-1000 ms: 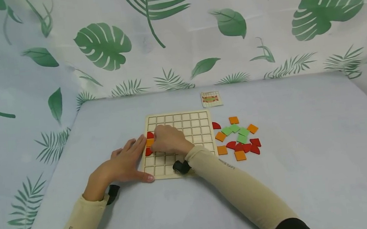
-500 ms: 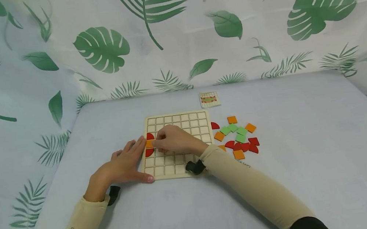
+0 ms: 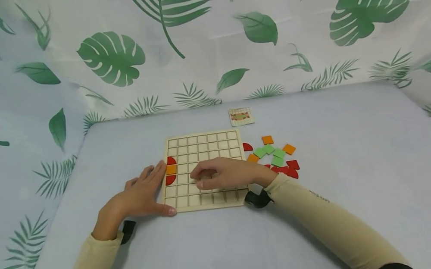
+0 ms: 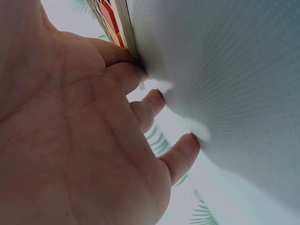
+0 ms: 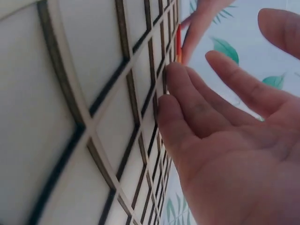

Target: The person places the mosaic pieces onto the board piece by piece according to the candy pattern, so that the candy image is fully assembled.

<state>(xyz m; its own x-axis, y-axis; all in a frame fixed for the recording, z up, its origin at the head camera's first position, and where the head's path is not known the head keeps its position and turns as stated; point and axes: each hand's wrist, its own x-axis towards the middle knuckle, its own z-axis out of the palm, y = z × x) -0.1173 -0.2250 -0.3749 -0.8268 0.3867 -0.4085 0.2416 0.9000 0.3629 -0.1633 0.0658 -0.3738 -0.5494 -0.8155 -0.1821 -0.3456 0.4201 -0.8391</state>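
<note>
A wooden grid board (image 3: 202,144) lies on the table. In its left column an orange square tile (image 3: 171,169) sits between two red quarter-round tiles, the upper red tile (image 3: 171,160) and the lower red tile (image 3: 170,180). My left hand (image 3: 137,198) rests at the board's left edge, fingers spread, thumb by the near left corner; in the left wrist view its fingertips touch the cloth beside the board. Over the board's middle, my right hand (image 3: 227,173) hovers with loosely bent fingers and nothing between them; the right wrist view shows its palm and separated fingers (image 5: 197,110).
Right of the board lie loose tiles: several green tiles (image 3: 278,153), orange squares (image 3: 289,149) and red pieces (image 3: 292,164), some partly hidden by my right wrist. A small pattern card (image 3: 241,117) lies behind the board. A leaf-print cloth (image 3: 191,85) hangs at the back.
My right hand has left the orange tile in the left column and moved right over the board, its fingers spreading apart. My left hand keeps its place at the board's edge.
</note>
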